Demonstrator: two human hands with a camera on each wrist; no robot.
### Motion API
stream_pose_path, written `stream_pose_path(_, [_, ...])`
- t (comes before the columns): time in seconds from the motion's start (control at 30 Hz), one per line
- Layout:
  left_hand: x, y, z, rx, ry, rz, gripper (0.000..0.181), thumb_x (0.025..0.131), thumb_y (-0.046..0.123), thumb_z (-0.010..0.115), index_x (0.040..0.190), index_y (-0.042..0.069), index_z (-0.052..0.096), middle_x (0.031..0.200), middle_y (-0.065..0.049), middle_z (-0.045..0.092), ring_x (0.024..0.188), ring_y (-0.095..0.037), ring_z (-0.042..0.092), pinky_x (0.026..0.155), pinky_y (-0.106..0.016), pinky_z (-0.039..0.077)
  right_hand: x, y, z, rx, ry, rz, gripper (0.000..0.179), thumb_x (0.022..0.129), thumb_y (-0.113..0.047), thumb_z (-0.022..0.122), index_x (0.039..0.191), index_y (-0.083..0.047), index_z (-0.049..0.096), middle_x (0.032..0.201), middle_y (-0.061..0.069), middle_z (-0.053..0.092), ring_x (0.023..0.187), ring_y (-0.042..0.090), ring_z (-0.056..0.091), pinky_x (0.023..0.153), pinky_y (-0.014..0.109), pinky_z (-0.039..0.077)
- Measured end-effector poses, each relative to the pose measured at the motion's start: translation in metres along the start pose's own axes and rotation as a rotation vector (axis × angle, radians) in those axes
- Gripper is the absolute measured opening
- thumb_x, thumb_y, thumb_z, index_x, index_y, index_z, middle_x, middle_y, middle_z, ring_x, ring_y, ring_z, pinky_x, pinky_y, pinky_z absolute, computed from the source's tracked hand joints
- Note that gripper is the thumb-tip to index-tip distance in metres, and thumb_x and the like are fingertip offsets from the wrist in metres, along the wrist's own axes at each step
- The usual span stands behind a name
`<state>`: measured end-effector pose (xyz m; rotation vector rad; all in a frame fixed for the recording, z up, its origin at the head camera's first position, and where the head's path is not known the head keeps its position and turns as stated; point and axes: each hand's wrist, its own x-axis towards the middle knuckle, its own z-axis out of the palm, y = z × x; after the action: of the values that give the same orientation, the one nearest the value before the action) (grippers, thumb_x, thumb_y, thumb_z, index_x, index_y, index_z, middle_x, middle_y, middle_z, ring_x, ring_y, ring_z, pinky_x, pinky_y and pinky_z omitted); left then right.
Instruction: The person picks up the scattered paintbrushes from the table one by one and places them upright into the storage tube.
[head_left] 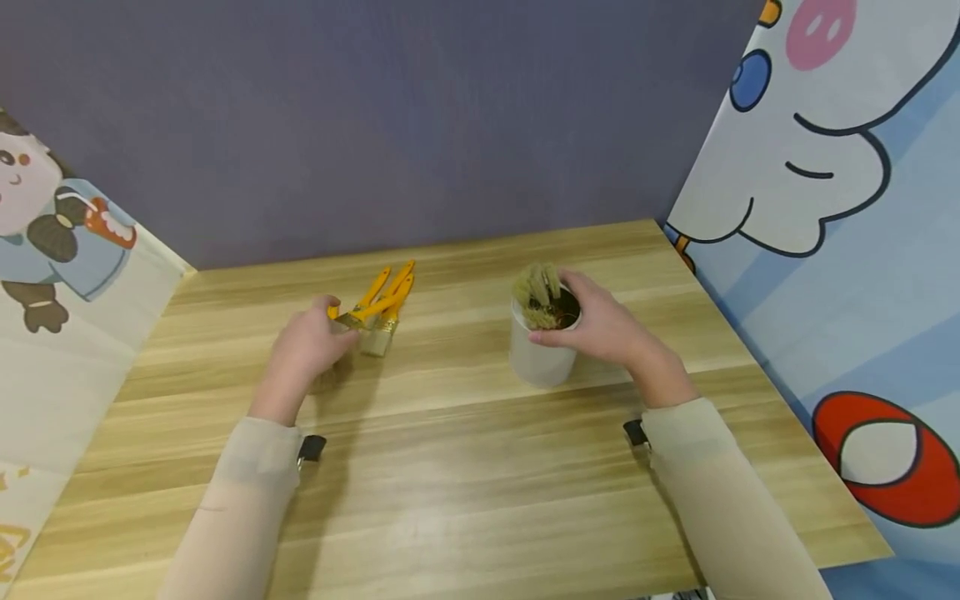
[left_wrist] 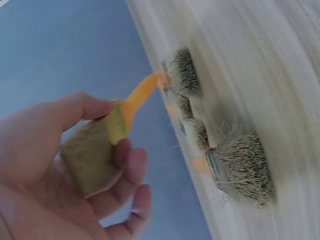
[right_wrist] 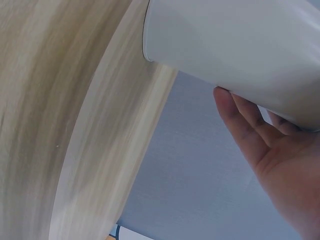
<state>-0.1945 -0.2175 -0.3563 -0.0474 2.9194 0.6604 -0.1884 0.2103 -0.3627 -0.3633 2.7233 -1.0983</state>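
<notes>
My left hand (head_left: 307, 337) pinches a paintbrush (left_wrist: 140, 97) at its metal band between thumb and fingers, its bristles turned toward the palm and its yellow handle pointing away. Just beyond lie several paintbrushes (head_left: 380, 340) with yellow handles and pale bristles, side by side on the table. Over at the right, a white cylindrical holder (head_left: 542, 358) stands upright, and my right hand (head_left: 606, 327) grips it near the rim, thumb on the near side. Pale bristles (head_left: 536, 287) stick up from its mouth. In the right wrist view, fingers (right_wrist: 240, 122) lie along the holder's smooth side.
The wood-grain table (head_left: 442, 467) reaches back to a plain grey-blue wall (head_left: 420, 125). Cartoon-printed panels flank it, a white and blue one (head_left: 847, 292) at the right and a pale one (head_left: 75, 358) at the left.
</notes>
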Motion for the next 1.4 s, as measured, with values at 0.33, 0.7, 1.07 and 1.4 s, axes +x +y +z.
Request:
stream_pose_path(0.33, [-0.002,0.007,-0.014,-0.468,0.186,0.046,0.054,0.092,0.038,0.083,0.134,0.009,0.068,0.094,0.006,0.071,0.079,-0.009,0.065,0.067,-0.025,0.055,0.001,0.001,0.0,-0.007,0.012,-0.003,0.117,0.084,-0.064,0.082,0.171,-0.016,0.02,0.177,0.015,0.022,0.162,0.042,0.026,0.127,0.067,0.029])
stream_pose_path(0.7, [0.0,0.036,-0.039,-0.649,0.196,0.126,0.043,0.093,0.038,0.084,0.125,0.013,0.069,0.099,0.013,0.067,0.098,-0.01,0.064,0.086,-0.023,0.054,0.001,-0.002,-0.002,-0.025,0.005,0.007,0.118,0.085,-0.065,0.081,0.171,-0.016,0.018,0.177,0.016,0.022,0.162,0.044,0.026,0.127,0.068,0.029])
stream_pose_path(1.07, [-0.01,0.093,-0.074,-0.542,0.145,0.208,0.047,0.09,0.049,0.084,0.125,0.02,0.071,0.105,0.008,0.07,0.107,-0.016,0.065,0.095,-0.038,0.048,0.002,0.0,-0.002,-0.026,-0.001,0.017,0.122,0.083,-0.067,0.082,0.172,-0.015,0.016,0.178,0.016,0.02,0.163,0.044,0.024,0.127,0.068,0.028])
stream_pose_path(1.4, [-0.033,0.156,-0.083,-0.591,0.073,0.394,0.036,0.091,0.043,0.085,0.117,0.021,0.073,0.113,0.002,0.074,0.107,-0.016,0.071,0.096,-0.035,0.055,0.002,0.002,-0.001,-0.02,-0.004,0.008,0.119,0.084,-0.067,0.082,0.171,-0.015,0.019,0.177,0.017,0.022,0.162,0.043,0.027,0.127,0.067,0.03])
